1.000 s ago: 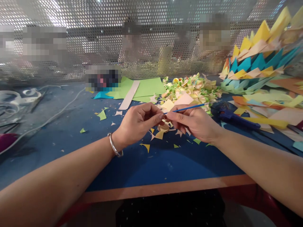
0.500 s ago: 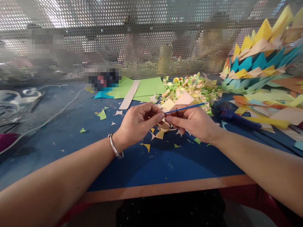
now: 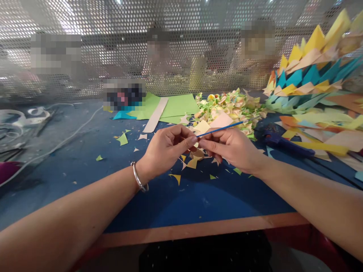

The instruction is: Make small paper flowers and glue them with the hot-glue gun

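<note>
A thin blue stick (image 3: pixel 221 128) slants up to the right between my hands, above the blue tabletop. My left hand (image 3: pixel 172 145) pinches its lower end between thumb and fingertips. My right hand (image 3: pixel 231 147) is closed beside it, thumb and fingers gathered close to the same end, while the stick runs along the top of its fingers. Whatever small piece may be between the fingertips is hidden. Under the hands lie paper scraps (image 3: pixel 192 162) and a small brownish round piece (image 3: pixel 197 154).
Behind my hands is a heap of small folded paper pieces (image 3: pixel 235 104), with green sheets (image 3: pixel 181 104) and a pale strip (image 3: pixel 155 115) to its left. A dark blue glue gun (image 3: pixel 286 143) and a large folded-paper construction (image 3: pixel 309 75) are at right. A white cable (image 3: pixel 65 139) crosses the left.
Both hands keep their pinch on the blue stick, almost in place. The stick's far end has shifted very slightly left. The view has tilted a little.
</note>
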Demonstrator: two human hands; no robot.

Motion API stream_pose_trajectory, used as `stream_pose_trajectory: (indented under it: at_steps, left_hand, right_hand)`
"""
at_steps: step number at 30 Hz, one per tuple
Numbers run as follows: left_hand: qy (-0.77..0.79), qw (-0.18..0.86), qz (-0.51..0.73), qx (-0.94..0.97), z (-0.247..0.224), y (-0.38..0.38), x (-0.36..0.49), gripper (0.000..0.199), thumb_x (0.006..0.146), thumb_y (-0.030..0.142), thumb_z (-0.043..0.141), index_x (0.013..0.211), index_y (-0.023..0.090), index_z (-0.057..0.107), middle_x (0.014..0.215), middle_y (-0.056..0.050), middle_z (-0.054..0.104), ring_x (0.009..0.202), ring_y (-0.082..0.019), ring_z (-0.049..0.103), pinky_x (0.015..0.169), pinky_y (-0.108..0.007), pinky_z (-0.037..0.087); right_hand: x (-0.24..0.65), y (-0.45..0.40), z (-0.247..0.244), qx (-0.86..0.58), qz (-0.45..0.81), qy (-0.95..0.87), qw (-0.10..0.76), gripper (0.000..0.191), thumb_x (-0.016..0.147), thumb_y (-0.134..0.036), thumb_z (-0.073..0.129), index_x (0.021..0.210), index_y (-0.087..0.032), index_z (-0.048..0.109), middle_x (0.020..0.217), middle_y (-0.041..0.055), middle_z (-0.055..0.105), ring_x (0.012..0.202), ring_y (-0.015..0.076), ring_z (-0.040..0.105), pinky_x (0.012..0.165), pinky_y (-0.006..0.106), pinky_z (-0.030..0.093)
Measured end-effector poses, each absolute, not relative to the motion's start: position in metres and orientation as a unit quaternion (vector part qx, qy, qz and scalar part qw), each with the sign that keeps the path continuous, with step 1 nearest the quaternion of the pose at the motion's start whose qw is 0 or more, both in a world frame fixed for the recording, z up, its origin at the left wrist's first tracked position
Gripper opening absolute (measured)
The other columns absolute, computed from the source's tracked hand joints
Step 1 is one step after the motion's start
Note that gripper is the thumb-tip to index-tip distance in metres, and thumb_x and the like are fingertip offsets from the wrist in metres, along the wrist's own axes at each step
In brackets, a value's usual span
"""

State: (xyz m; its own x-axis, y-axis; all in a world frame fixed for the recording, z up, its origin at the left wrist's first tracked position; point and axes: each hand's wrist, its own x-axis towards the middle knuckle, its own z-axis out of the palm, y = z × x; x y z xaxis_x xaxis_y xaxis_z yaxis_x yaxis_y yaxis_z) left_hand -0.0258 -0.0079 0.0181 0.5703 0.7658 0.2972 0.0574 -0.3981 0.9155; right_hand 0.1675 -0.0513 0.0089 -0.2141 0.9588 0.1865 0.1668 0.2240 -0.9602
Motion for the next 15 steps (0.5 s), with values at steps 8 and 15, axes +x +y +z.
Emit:
stream_pose_trajectory:
  at_steps: [8, 15]
  left_hand:
    - [0.273, 0.469, 0.374, 0.752, 0.0171, -0.0089, -0.025, 0.01, 0.089, 0.023, 0.064, 0.085, 0.013, 0.065, 0.074, -0.002, 0.069, 0.068, -0.011, 0.07, 0.061, -0.019, 0.057]
    - [0.281, 0.434, 0.376, 0.769, 0.0155, -0.0072, -0.0258, 0.013, 0.088, 0.026, 0.065, 0.086, 0.013, 0.066, 0.074, -0.004, 0.072, 0.067, -0.012, 0.069, 0.059, -0.021, 0.054]
  right_hand:
    - [0.1684, -0.0515, 0.009, -0.44, 0.43, -0.65, 0.446, 0.038, 0.085, -0.053, 0.07, 0.076, -0.016, 0.068, 0.057, -0.0034, 0.058, 0.041, 0.0043, 0.049, 0.037, 0.015, 0.04]
    - [0.1678, -0.0515, 0.0089, -0.436, 0.444, -0.647, 0.441, 0.038, 0.084, -0.054, 0.07, 0.079, -0.016, 0.071, 0.057, -0.0029, 0.058, 0.042, 0.0043, 0.048, 0.037, 0.015, 0.041]
